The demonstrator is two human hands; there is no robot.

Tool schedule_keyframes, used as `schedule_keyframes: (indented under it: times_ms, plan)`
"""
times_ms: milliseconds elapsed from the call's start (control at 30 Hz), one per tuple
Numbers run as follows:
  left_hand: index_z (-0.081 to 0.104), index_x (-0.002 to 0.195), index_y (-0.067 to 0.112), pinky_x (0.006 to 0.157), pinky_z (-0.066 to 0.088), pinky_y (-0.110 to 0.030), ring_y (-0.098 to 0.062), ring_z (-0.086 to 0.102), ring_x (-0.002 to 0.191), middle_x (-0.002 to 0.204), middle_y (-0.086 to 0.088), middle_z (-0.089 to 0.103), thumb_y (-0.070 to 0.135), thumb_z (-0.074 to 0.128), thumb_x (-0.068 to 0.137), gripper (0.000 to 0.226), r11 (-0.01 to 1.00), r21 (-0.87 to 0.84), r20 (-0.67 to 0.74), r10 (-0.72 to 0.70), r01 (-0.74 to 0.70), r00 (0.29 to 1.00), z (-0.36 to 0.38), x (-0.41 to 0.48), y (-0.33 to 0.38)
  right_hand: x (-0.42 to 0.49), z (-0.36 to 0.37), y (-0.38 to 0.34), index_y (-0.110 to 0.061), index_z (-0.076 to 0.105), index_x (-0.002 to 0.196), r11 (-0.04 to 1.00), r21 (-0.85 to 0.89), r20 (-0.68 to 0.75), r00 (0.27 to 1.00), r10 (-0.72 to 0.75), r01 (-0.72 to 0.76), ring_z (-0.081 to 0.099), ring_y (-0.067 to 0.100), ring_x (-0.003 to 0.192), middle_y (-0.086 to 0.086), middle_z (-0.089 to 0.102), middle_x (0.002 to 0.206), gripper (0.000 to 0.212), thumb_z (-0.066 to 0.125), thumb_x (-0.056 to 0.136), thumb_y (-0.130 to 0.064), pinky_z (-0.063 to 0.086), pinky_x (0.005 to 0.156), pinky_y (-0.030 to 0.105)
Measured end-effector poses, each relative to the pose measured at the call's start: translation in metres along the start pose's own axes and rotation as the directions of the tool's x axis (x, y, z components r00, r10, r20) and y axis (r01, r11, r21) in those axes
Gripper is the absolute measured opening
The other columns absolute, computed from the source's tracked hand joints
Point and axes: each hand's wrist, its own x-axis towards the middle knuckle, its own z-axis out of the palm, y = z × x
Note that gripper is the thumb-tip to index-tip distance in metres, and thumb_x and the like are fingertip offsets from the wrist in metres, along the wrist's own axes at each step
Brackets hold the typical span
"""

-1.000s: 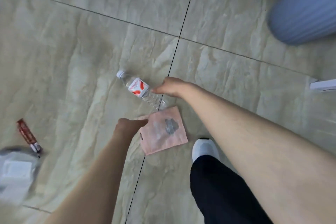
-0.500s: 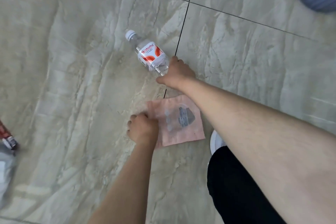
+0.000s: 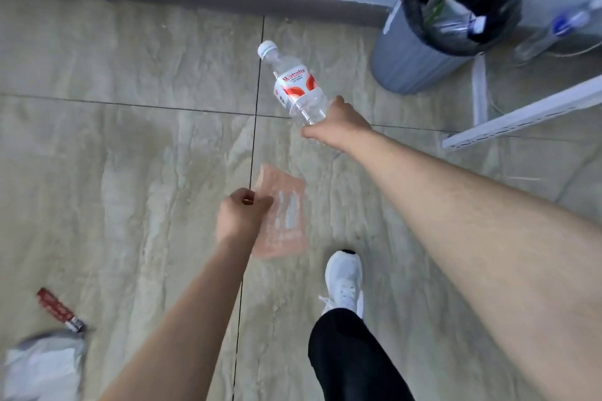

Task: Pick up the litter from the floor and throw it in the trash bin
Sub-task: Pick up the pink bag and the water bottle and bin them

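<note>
The right hand (image 3: 338, 122) is wrapped around the bottom end of a clear plastic bottle (image 3: 294, 85). The hand covers the base of the bottle, so that part is hidden. The bottle sticks out away from the hand, with its white cap at the far end and a red and white label around its middle. The left hand (image 3: 242, 216) is curled into a fist and pinches the edge of a thin pink packet (image 3: 286, 215). The hand hides the packet's near left side, and the packet is blurry, so the marks on it are hard to read. I cannot tell if the packet is fully off the floor (image 3: 130, 140). Below the packet is one white shoe (image 3: 344, 280) and a black trouser leg (image 3: 351, 358), cut off at the bottom edge. Far to the lower left, a red wrapper (image 3: 58, 309) lies on the floor, just beside a crumpled white bag (image 3: 42, 368) that is blurry and partly cut off. At the top right stands the grey trash bin (image 3: 410, 62) with a black liner. Some clear rubbish shows inside it, but it is too smeared to name. To the right of the bin is a white metal frame (image 3: 521, 114), cut off at the edge.
</note>
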Motion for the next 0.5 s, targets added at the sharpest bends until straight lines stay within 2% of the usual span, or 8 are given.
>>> schedule_keyframes:
  times_ms: [100, 267, 367, 400, 433, 500]
  plan:
    - [0.051, 0.061, 0.022, 0.047, 0.032, -0.023, -0.012, 0.047, 0.051, 0.058, 0.006, 0.051, 0.028, 0.066, 0.078, 0.024, 0.996, 0.045, -0.020, 0.080, -0.079, 0.997, 0.011, -0.019, 0.098, 0.005, -0.093, 0.003, -0.013, 0.044, 0.123, 0.999, 0.028, -0.048, 0.998, 0.029, -0.028, 0.060, 0.025, 0.102, 0.003, 0.056, 0.116, 0.072, 0.073, 0.066, -0.046, 0.043, 0.066, 0.027]
    - [0.056, 0.071, 0.022, 0.051, 0.039, -0.024, -0.011, 0.054, 0.059, 0.067, 0.011, 0.056, 0.029, 0.063, 0.077, 0.012, 0.982, 0.046, -0.043, 0.186, -0.184, 0.982, 0.034, -0.034, 0.251, 0.026, -0.231, 0.015, -0.012, 0.043, 0.123, 0.995, 0.061, -0.069, 0.994, 0.087, -0.083, 0.055, 0.021, 0.085, 0.000, 0.054, 0.104, 0.074, 0.072, 0.065, -0.048, 0.036, 0.052, 0.024]
    - [0.061, 0.080, 0.018, 0.061, 0.047, -0.029, -0.015, 0.058, 0.065, 0.070, 0.010, 0.058, 0.032, 0.065, 0.077, 0.015, 0.969, 0.049, -0.035, 0.244, -0.242, 0.969, 0.052, -0.030, 0.321, 0.047, -0.286, 0.027, -0.016, 0.051, 0.107, 0.990, 0.106, -0.090, 0.990, 0.105, -0.095, 0.060, 0.015, 0.068, 0.000, 0.065, 0.098, 0.056, 0.073, 0.065, -0.045, 0.036, 0.048, 0.022]
    - [0.062, 0.083, 0.017, 0.061, 0.047, -0.029, -0.015, 0.057, 0.066, 0.070, 0.010, 0.058, 0.033, 0.065, 0.077, 0.018, 0.964, 0.063, -0.030, 0.262, -0.260, 0.965, 0.059, -0.028, 0.341, 0.055, -0.302, 0.031, -0.017, 0.053, 0.107, 0.988, 0.117, -0.112, 0.987, 0.115, -0.102, 0.061, 0.015, 0.071, 0.000, 0.067, 0.100, 0.054, 0.073, 0.066, -0.045, 0.037, 0.050, 0.022]
    - [0.062, 0.085, 0.017, 0.058, 0.046, -0.028, -0.015, 0.057, 0.066, 0.070, 0.010, 0.057, 0.034, 0.064, 0.077, 0.019, 0.958, 0.073, -0.021, 0.281, -0.279, 0.960, 0.067, -0.024, 0.359, 0.063, -0.316, 0.035, -0.016, 0.052, 0.113, 0.986, 0.122, -0.135, 0.982, 0.133, -0.116, 0.063, 0.018, 0.083, 0.001, 0.066, 0.107, 0.059, 0.073, 0.066, -0.046, 0.041, 0.056, 0.023]
    - [0.061, 0.084, 0.018, 0.057, 0.047, -0.028, -0.015, 0.057, 0.066, 0.071, 0.009, 0.058, 0.034, 0.064, 0.078, 0.018, 0.951, 0.071, 0.000, 0.302, -0.301, 0.953, 0.082, -0.014, 0.388, 0.081, -0.339, 0.040, -0.011, 0.043, 0.128, 0.979, 0.096, -0.170, 0.967, 0.192, -0.178, 0.053, 0.028, 0.118, 0.005, 0.059, 0.123, 0.079, 0.071, 0.068, -0.054, 0.047, 0.078, 0.032]
